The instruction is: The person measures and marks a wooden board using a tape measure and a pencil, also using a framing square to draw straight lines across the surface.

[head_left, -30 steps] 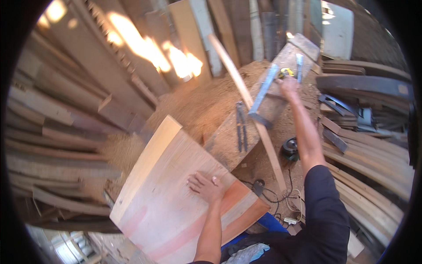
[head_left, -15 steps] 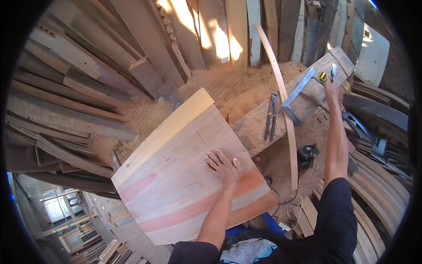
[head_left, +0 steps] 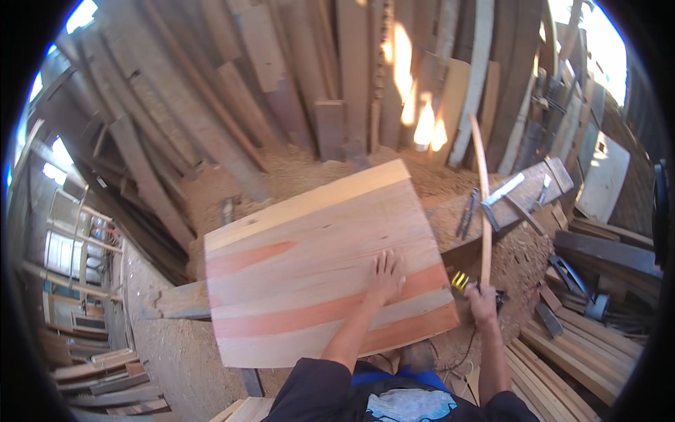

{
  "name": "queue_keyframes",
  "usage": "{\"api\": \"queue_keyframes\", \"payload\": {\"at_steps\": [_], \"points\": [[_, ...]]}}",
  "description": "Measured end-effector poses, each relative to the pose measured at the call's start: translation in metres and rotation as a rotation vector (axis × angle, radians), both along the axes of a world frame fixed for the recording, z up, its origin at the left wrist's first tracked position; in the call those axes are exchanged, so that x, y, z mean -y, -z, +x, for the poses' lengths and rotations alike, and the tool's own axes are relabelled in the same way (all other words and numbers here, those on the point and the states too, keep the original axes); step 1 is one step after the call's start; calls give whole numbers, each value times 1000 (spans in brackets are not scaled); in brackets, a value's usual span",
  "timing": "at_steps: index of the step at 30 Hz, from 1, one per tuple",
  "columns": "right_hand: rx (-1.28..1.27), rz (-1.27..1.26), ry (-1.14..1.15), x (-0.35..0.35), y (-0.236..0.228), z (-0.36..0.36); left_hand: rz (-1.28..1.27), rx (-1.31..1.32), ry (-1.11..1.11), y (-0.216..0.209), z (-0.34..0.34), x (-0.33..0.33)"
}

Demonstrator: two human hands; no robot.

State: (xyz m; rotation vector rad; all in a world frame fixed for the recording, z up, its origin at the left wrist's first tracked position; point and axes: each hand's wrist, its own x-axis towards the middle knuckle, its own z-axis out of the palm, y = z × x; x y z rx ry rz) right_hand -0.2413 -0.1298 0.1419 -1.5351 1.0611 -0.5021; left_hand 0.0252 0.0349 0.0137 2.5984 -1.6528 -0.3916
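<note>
A wide wooden panel (head_left: 274,281) of glued boards, pale with reddish streaks, lies tilted in front of me. My left hand (head_left: 387,278) rests flat on its right half, fingers spread. Just past the panel's right edge, my right hand (head_left: 481,306) is closed around a yellow and black tape measure (head_left: 460,281); its fingers are partly hidden. The lower end of a long curved wooden strip (head_left: 485,239) reaches down close to this hand. Pincers (head_left: 467,212) and a metal square (head_left: 505,190) lie on the plank beyond.
The thick plank (head_left: 450,228) supports the tools at the right. Sawdust (head_left: 295,169) heaps behind the panel. Many boards (head_left: 351,63) lean along the back wall. Stacked strips (head_left: 555,373) lie at the right, and a dark cord (head_left: 464,355) runs along the floor beside me.
My right hand has drawn back from the far end of the plank to the panel's right edge, bringing the tape measure. My left hand stays on the panel. The view has turned.
</note>
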Motion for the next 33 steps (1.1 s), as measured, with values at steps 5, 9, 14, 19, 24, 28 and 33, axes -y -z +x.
{"api": "queue_keyframes", "payload": {"at_steps": [5, 9, 14, 19, 24, 28, 33], "points": [[-122, 62, -154, -139, 10, 20, -178, -98, -21, 1, -77, -164], [-268, 60, -664, -255, -29, 75, -341, -924, -309, 77, -94, -321], [-344, -97, -891, -317, -25, 97, -784, -2435, -832, -19, -98, -331], [-197, -328, -1315, -403, -37, 148, -901, -2328, -917, -28, -43, -417], [-385, -325, -1359, -426, -64, 175, -927, -2095, -932, -56, -24, -459], [-362, -497, -1313, -419, -38, 188, -1000, -1857, -1220, -36, -45, -478], [-349, -590, -1618, -404, -9, 218, -1331, -1803, -1380, -40, -84, -471]]}}
